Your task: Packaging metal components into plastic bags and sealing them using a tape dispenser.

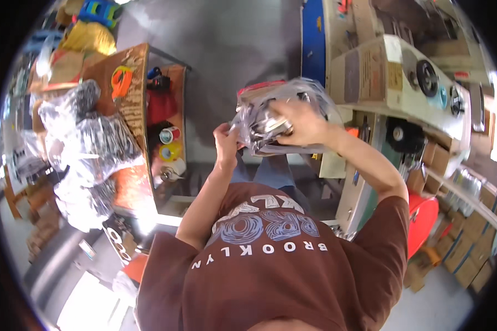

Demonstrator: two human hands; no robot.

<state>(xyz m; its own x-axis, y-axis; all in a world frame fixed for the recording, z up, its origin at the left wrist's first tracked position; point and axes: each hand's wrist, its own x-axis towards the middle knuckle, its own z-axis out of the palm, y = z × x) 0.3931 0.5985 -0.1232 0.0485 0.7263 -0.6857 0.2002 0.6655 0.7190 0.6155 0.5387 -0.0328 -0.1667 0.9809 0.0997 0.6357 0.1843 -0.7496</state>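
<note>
Clear plastic bag gripped w/ both hands.

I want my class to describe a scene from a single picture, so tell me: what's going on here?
A person in a brown T-shirt holds a clear plastic bag of small parts up in front of them with both bare hands. The left hand grips its lower left corner; the right hand is spread over its top. On the table to the left lie more filled plastic bags. Rolls of tape sit beside them, and a cream machine stands on the right.
</note>
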